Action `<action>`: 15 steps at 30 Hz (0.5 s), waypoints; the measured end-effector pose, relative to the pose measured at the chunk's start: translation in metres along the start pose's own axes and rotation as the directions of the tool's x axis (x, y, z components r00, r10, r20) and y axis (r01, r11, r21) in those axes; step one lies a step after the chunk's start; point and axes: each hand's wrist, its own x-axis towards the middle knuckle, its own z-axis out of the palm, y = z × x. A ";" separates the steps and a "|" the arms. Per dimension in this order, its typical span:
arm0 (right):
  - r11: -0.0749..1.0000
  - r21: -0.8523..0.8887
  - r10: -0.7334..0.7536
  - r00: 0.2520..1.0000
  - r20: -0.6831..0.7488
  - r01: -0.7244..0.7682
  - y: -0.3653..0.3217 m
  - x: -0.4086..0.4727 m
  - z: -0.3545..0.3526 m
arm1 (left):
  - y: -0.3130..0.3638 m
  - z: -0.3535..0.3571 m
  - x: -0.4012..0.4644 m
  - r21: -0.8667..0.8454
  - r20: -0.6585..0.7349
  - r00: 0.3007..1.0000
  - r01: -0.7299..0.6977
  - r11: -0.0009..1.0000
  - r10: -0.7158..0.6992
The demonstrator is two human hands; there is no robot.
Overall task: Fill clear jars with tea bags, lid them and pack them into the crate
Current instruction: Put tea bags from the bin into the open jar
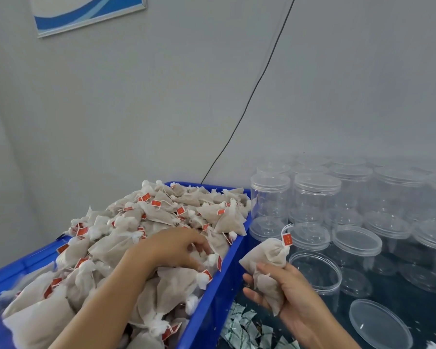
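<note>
Tea bags (146,222) heap a blue bin (212,298) at the worktop's left edge; the left hand (171,248) pinches one there. Right hand (285,293) grips a bag (264,268) beside an open jar (315,270).

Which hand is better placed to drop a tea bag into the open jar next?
The right hand: it already grips a tea bag right beside the open jar. The left hand is in the blue crate.
</note>
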 end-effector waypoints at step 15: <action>0.997 -0.078 -0.015 0.997 0.079 0.021 -0.003 -0.005 0.002 | 0.017 0.004 0.003 -0.005 -0.047 0.990 -0.132 0.991 0.132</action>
